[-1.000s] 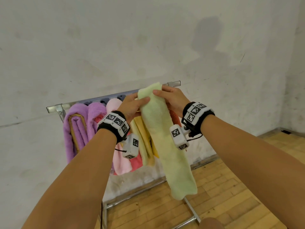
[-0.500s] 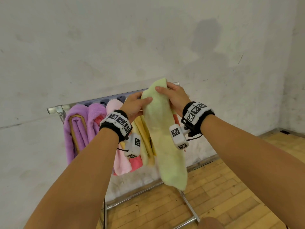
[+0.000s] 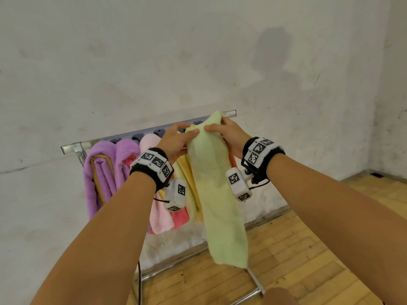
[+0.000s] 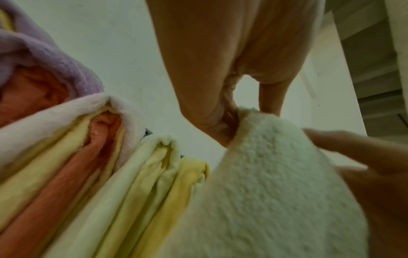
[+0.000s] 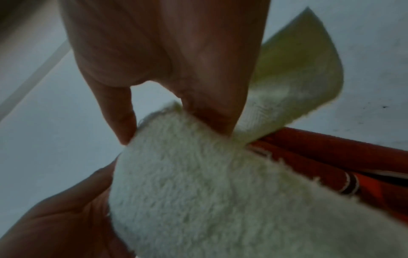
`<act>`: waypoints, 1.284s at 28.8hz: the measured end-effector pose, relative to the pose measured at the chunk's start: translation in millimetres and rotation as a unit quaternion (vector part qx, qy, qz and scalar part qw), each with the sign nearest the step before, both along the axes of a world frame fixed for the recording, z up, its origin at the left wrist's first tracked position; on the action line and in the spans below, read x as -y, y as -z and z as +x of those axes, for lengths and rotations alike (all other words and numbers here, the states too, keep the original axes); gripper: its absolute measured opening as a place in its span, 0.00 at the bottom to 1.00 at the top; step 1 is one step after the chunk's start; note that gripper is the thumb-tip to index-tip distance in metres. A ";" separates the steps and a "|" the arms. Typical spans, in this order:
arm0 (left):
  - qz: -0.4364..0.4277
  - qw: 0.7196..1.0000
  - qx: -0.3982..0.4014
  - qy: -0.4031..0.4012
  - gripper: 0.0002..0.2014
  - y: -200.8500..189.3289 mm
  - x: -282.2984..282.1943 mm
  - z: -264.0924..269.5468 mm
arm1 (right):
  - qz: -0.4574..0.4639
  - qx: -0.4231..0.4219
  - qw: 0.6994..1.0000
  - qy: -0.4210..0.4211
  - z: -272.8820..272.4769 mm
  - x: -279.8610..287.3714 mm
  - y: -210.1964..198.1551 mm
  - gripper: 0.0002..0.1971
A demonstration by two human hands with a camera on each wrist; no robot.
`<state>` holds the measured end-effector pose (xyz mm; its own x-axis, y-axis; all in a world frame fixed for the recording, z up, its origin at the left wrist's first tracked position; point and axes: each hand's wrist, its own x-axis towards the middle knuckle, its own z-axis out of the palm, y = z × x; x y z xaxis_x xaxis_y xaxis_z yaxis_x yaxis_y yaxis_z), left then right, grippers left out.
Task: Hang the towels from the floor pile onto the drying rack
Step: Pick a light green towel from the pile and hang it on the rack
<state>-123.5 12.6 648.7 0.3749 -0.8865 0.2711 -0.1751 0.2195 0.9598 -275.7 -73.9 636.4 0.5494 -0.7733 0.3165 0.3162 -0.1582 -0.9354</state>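
Both hands hold one pale green towel (image 3: 217, 188) up at the top bar of the drying rack (image 3: 72, 148). The left hand (image 3: 176, 140) has its grip clamped on the towel's upper left edge, thumb across the front of the cloth and fingers behind it. The right hand (image 3: 229, 135) has its grip clamped on the upper right edge in the same way, thumb on the front, fingers curled behind. The two thumbs nearly meet on the fold.

The towel's top corner rises just above the right hand, near the right end of the bar, and the rest hangs down in a long narrow strip in front of the rack, its lower end free above the wooden floor (image 3: 308, 249). Whether the fold already lies over the bar cannot be told, since the hands cover that spot.

On the bar to the left hang other towels, packed side by side: two purple towels (image 3: 105, 170), a pink towel (image 3: 159, 219), a coral one, then yellow towels (image 4: 154, 183) just beside the green one. An orange-red towel (image 5: 331, 157) (seen best from the right wrist) hangs directly behind the green towel, touching it.

The rack stands against a white wall (image 3: 154, 62).
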 end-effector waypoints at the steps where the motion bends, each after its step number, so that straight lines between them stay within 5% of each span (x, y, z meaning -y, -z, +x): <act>1: -0.018 1.000 -0.005 -0.010 0.23 -1.6 0.0 1.1 | 0.004 -0.010 1.000 -0.020 -1.6 -1.1 1.3 0.22; 8: 0.046 0.996 0.045 0.064 0.27 2.9 -3.7 1.1 | 0.006 0.030 0.997 0.074 2.2 6.2 2.4 0.36; 13: -0.040 0.999 0.005 0.020 0.17 0.2 -1.3 4.4 | -0.028 -0.053 0.998 0.029 5.7 6.0 6.0 0.30; 16: -0.006 0.999 0.002 0.044 0.09 2.0 -3.0 2.2 | -0.053 -0.013 0.997 0.060 7.0 8.6 3.4 0.28; 21: -0.010 0.998 0.021 0.055 0.17 4.5 -2.1 1.1 | -0.044 -0.045 0.996 0.067 7.0 11.4 4.0 0.27; 24: -0.040 0.999 0.000 0.033 0.13 4.3 -1.6 3.6 | -0.054 -0.093 0.993 0.042 4.7 11.0 5.8 0.29; 31: 0.043 0.997 0.002 0.064 0.13 3.6 -5.5 -2.5 | -0.060 -0.042 0.993 0.095 9.2 14.3 1.2 0.29; 37: -0.015 0.999 -0.011 0.027 0.14 2.5 -1.4 4.7 | -0.046 -0.108 0.992 0.036 7.1 11.4 -2.1 0.26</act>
